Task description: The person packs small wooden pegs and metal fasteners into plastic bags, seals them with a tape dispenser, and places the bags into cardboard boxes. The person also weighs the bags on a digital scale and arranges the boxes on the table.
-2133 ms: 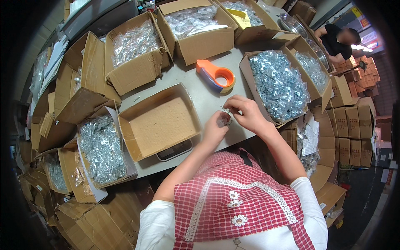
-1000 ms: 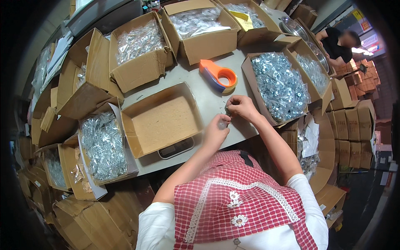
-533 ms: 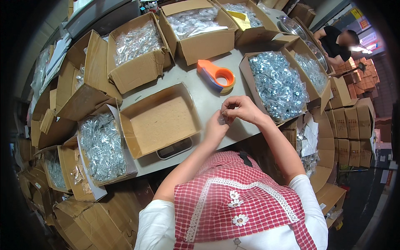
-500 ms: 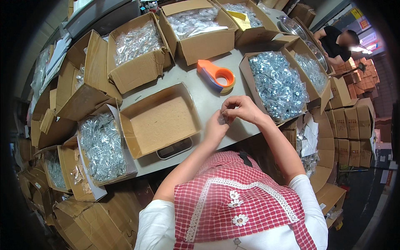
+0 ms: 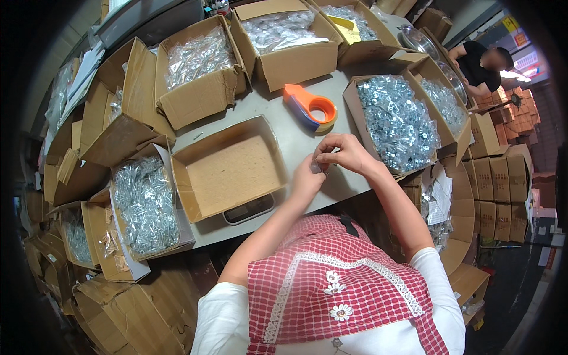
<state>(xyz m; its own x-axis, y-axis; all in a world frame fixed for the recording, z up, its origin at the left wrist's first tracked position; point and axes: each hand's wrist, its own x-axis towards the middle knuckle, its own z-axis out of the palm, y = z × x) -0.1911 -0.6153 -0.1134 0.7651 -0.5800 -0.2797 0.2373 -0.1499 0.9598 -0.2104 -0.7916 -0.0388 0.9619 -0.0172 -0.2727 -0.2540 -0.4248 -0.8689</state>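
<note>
My left hand (image 5: 305, 179) and my right hand (image 5: 348, 155) meet above the table's near edge, fingers closed in a pinch. Between them is a small clear plastic bag (image 5: 316, 168); whatever lies inside is too small to make out. To the left of my hands, a shallow cardboard box (image 5: 231, 177) with a bare brown bottom sits on a scale (image 5: 251, 210). An orange tape dispenser (image 5: 310, 106) lies on the table just beyond my hands. Right of them stands a carton of bagged metal nuts or washers (image 5: 399, 121).
Cartons of small bagged parts (image 5: 201, 56) line the far side of the table (image 5: 236, 121). At the left is a box of bagged screws (image 5: 145, 204). A person in black (image 5: 480, 65) is at the far right, near stacked cartons (image 5: 497, 183).
My head view has shifted slightly, so the boxes and tape dispenser sit a little differently in it. Both hands stay together on the small bag, with only slight finger movement.
</note>
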